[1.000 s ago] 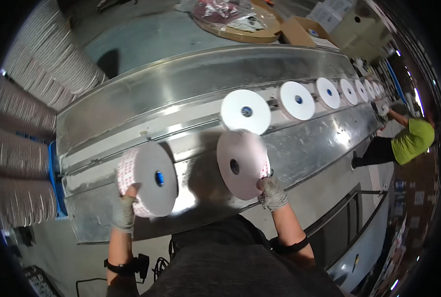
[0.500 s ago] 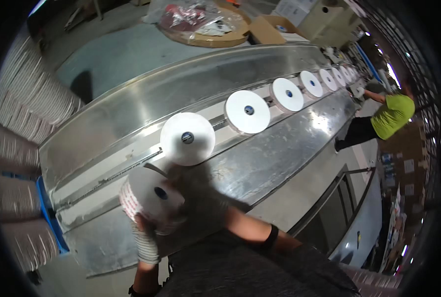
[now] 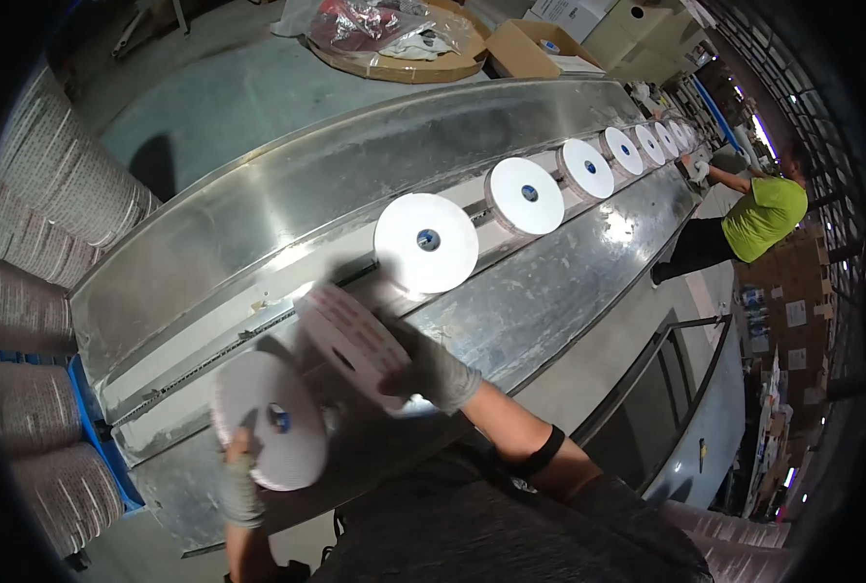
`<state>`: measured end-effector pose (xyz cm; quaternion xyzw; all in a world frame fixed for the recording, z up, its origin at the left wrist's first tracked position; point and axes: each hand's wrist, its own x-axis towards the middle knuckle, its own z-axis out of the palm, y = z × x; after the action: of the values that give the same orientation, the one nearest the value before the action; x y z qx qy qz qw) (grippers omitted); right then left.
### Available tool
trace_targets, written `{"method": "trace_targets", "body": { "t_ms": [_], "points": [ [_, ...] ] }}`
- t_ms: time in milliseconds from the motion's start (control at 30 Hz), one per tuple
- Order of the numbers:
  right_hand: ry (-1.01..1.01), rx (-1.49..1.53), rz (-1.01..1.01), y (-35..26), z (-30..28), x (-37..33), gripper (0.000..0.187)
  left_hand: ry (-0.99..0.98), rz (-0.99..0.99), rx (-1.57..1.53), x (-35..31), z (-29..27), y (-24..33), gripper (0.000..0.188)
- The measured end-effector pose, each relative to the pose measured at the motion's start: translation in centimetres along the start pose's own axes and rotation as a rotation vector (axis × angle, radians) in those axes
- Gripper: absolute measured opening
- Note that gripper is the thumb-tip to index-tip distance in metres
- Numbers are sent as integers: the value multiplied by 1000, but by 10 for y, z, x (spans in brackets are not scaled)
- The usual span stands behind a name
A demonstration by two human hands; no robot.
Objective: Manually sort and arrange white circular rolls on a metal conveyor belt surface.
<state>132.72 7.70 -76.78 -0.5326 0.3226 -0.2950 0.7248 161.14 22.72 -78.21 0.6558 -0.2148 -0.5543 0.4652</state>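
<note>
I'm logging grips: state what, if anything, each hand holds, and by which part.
Left gloved hand: flat round white roll, by its lower-left edge. Right gloved hand: tilted white roll with red-patterned rim, by its right edge.

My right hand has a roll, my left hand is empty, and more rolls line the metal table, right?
Not quite: the head view shows your left hand holding a white roll, not empty. The rest stands: your right hand has another roll, and more rolls line the metal table.

Left hand [image 3: 239, 486] low, gripping; right hand [image 3: 446, 377] higher, gripping, forearm [image 3: 512, 425] slanting.
</note>
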Motion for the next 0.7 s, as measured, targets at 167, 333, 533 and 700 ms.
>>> {"method": "trace_targets", "body": {
  "t_ms": [167,333,533,700],
  "points": [
    [160,-1570,-283,59,2,85,68,11,138,-87,14,-23,-3,63],
    [303,-1284,-356,93,21,83,79,-52,92,26,1,-8,-7,52],
    [139,-1128,-578,35,51,-37,80,-156,96,4,-22,89,21,45],
    [619,-582,-459,-4,5,-173,77,-966,417,330,-27,237,-19,36]
  ]
}}
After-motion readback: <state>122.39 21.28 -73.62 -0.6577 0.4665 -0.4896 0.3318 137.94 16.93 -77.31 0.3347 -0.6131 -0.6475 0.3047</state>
